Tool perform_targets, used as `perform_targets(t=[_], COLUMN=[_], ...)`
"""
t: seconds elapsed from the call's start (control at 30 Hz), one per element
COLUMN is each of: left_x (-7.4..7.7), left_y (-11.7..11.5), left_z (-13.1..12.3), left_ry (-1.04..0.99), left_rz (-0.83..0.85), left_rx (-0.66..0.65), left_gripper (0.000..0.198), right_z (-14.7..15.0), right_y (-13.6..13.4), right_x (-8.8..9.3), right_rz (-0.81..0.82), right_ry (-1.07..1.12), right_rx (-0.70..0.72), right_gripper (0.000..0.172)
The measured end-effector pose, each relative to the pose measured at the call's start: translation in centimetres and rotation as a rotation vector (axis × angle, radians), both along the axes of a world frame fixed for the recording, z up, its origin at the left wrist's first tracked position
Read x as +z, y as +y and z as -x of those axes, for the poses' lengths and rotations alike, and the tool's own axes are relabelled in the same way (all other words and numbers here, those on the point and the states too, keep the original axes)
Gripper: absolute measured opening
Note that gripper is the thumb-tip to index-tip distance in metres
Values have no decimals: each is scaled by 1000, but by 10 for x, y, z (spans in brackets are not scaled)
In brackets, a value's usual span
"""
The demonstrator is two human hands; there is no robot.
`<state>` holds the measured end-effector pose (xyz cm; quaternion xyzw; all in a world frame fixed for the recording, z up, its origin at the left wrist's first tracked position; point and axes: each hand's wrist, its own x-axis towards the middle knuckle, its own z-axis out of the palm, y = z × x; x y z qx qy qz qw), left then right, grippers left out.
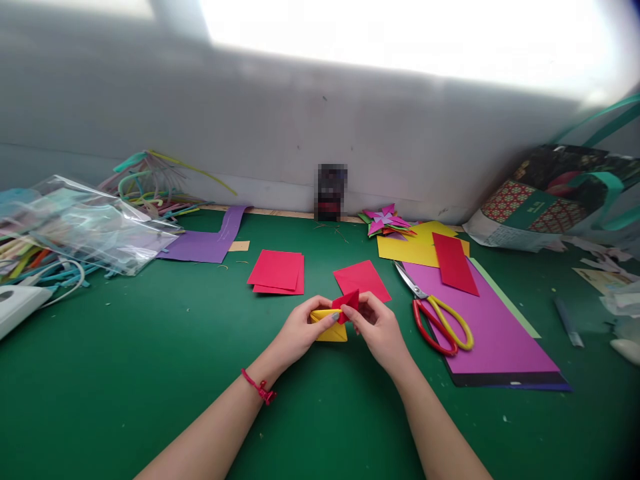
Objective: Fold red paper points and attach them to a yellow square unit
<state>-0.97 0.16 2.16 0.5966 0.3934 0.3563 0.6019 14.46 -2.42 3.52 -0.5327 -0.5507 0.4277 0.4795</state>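
Note:
My left hand (306,325) is closed on a folded yellow paper (332,331), its thumb reaching over to a folded red paper (349,303). The red piece is pinched in my right hand (379,325) and meets the yellow one at its upper right. I cannot tell whether the two pieces are joined. Just beyond my hands lies a creased red square sheet (364,277). Further left is a small stack of red square sheets (277,270).
Scissors (434,310) with red and yellow handles lie on purple sheets (500,333) at right. Behind them are yellow paper (400,248), a red strip (455,263) and a folded paper star (384,220). A clear plastic bag (120,227) and purple paper (200,247) lie left.

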Motion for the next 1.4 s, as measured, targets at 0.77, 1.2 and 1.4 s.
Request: perform_targets(t=[0.77,1.2,1.4], left_x=[-10,-8,-9], left_y=[4,1,0], left_z=[-2,-3,-4], left_ry=[-4,97,92], left_rz=[52,-59,-45], left_rx=[-34,2,73], left_gripper=[25,23,21], right_z=[-4,-2,0], right_y=[1,-4,-4], right_x=[-9,-5,0], right_rz=[218,124,20], right_ry=[54,-245,-354], right_rx=[92,-23,-56], right_gripper=[24,15,17])
